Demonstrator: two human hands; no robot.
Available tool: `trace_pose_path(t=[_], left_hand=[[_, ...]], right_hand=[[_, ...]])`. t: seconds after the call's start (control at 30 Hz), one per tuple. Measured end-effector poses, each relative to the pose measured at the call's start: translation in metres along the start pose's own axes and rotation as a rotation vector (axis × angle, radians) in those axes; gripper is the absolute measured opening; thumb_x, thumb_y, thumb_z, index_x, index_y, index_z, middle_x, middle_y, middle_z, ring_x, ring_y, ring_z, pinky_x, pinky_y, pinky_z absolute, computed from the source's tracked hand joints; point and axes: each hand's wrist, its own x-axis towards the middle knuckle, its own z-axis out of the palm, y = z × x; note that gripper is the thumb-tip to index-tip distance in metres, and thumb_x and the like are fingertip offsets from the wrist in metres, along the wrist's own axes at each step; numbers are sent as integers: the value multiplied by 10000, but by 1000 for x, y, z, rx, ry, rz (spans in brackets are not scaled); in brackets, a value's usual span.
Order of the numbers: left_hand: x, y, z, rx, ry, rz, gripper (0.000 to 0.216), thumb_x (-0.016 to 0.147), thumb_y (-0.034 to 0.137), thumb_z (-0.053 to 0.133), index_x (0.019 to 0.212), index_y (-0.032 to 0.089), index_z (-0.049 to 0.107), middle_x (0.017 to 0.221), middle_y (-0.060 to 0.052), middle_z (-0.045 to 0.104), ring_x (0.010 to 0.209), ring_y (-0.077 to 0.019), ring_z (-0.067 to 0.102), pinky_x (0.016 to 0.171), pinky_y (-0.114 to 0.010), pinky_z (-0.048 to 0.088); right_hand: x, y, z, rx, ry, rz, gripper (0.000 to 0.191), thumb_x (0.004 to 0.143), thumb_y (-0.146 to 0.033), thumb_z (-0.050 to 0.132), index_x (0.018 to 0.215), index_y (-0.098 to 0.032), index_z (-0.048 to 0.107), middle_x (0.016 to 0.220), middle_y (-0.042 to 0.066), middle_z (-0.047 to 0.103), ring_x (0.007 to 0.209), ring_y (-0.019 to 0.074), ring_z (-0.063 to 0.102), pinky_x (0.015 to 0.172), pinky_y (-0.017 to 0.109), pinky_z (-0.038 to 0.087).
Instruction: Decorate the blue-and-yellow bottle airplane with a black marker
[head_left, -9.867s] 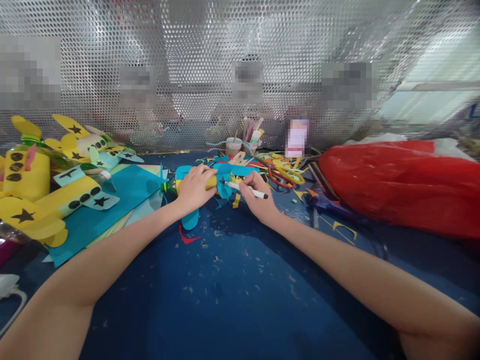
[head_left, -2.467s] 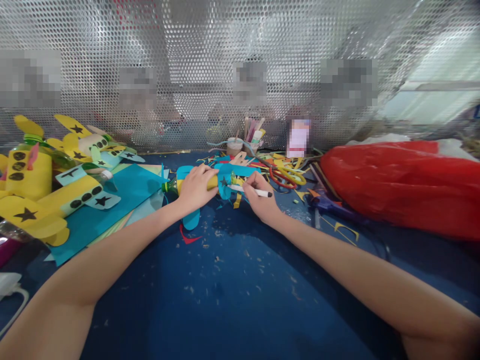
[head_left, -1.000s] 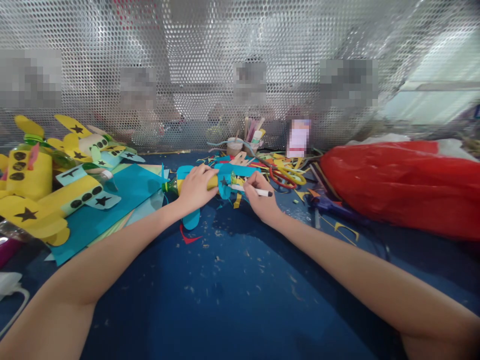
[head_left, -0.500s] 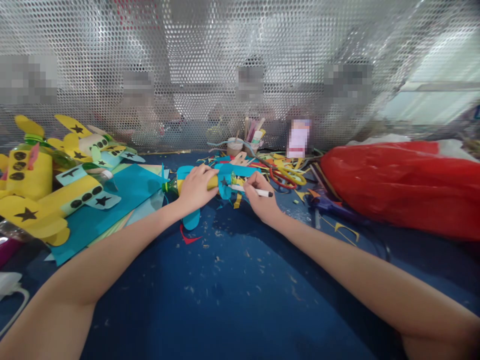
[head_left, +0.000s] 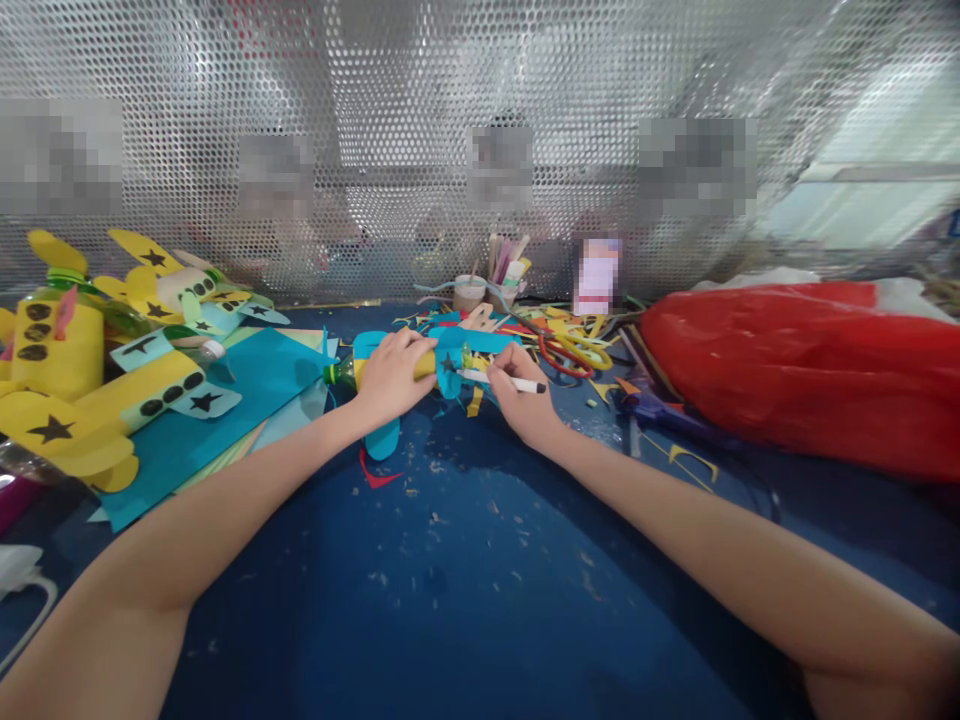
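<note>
Your left hand (head_left: 396,374), half-curled, holds the yellow-and-blue paper-covered plastic bottle (head_left: 425,365) sideways on the blue tabletop (head_left: 450,560); your right hand (head_left: 523,398) pinches the slim white marker (head_left: 528,385) at the bottle's star-marked blue paper flap (head_left: 448,382). Loosening your left hold could let the bottle roll, skewing strokes.

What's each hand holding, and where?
The right hand holds a white pen around its middle; the left hand holds a bottle plane by its yellow body.

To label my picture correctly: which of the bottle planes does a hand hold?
The blue-winged plane, under the left hand. The other planes, grouped at the far left, have no hand on them.
</note>
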Motion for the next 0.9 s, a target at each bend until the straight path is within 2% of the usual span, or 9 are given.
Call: trace_pose_path(t=[0.2, 0.4, 0.9], left_hand=[[0, 0, 0, 3, -1, 3, 429, 825, 233, 670, 1249, 205, 611, 1220, -82, 601, 1144, -272, 559, 1000, -432, 474], [0, 0, 0, -2, -1, -8, 432, 814, 220, 666, 1243, 212, 616, 1219, -71, 602, 1139, -265, 557, 992, -410, 475], [0, 3, -3, 6, -8, -10, 458, 815, 222, 685, 1266, 179, 622, 1233, -86, 613, 1147, -271, 562, 1002, -412, 475]], right_hand=[[1, -2, 0, 1, -4, -3, 186, 804, -180, 502, 678, -243, 381, 615, -44, 393, 583, 136, 349, 570, 298, 283], [-1, -4, -3, 28, 6, -11, 195, 860, -216, 525, 715, -246, 399, 618, -37, 422, 595, 149, 384, 574, 304, 305], [1, -1, -1, 2, -19, 0, 192, 864, -245, 536, 725, -244, 402, 619, -51, 430, 568, 127, 385, 562, 293, 309]])
